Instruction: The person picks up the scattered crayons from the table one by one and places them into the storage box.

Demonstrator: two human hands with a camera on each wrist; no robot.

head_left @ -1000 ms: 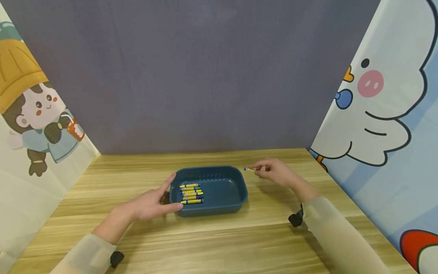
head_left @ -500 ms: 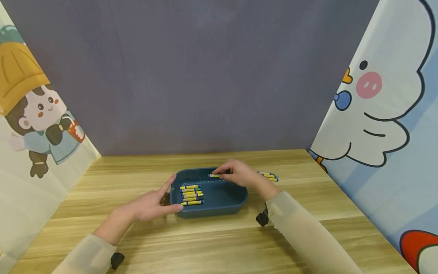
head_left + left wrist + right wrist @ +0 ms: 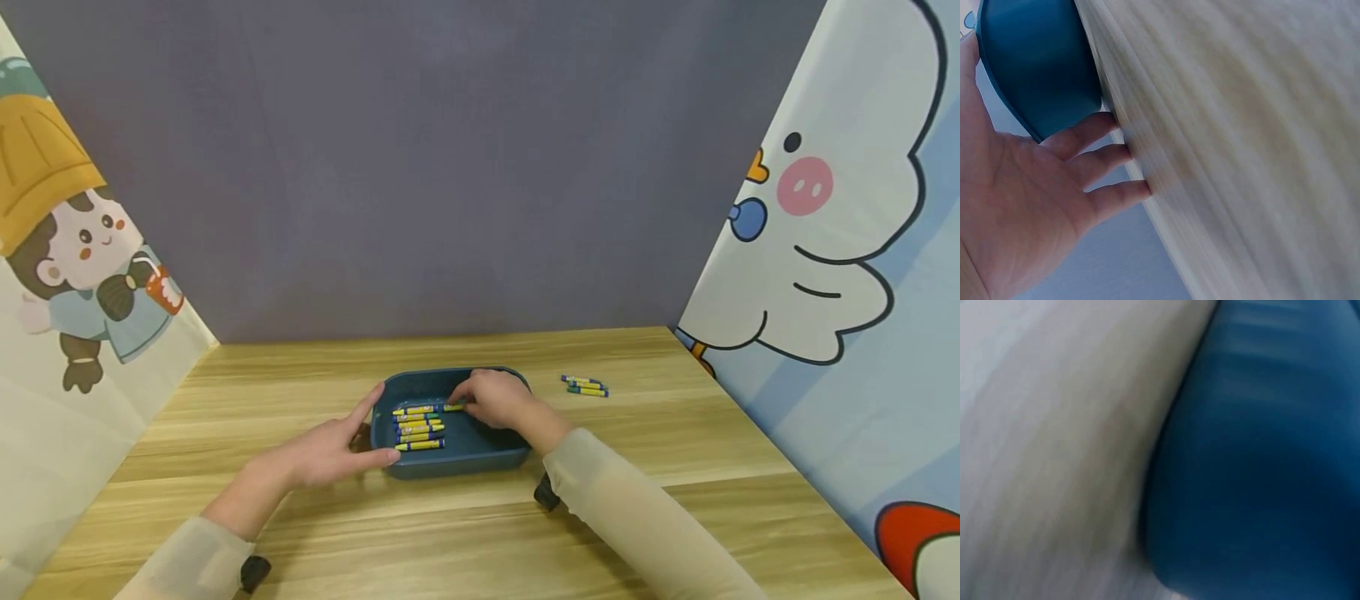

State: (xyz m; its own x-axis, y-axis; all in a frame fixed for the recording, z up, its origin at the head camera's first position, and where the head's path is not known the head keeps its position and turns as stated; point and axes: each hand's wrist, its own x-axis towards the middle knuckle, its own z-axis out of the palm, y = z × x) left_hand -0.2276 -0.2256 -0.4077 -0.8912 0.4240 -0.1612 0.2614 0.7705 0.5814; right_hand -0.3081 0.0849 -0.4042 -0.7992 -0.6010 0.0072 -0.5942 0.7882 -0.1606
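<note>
A dark blue plastic basket sits on the wooden table. Several yellow-wrapped crayons lie in a stacked row at its left end. My left hand spans that end, index finger by the far corner and thumb at the near rim. In the left wrist view, its other fingers extend straight to the tabletop beside the basket. Inside the basket, my right hand pinches a crayon close to the right end of the row's farthest crayon. The right wrist view shows only the basket and table, blurred.
Three crayons lie together on the table right of the basket. A grey panel stands behind the table. Cartoon-printed sheets border both sides.
My right hand has carried the crayon leftward from the right of the basket, over its rim and down beside the row. The left hand stays in place.
</note>
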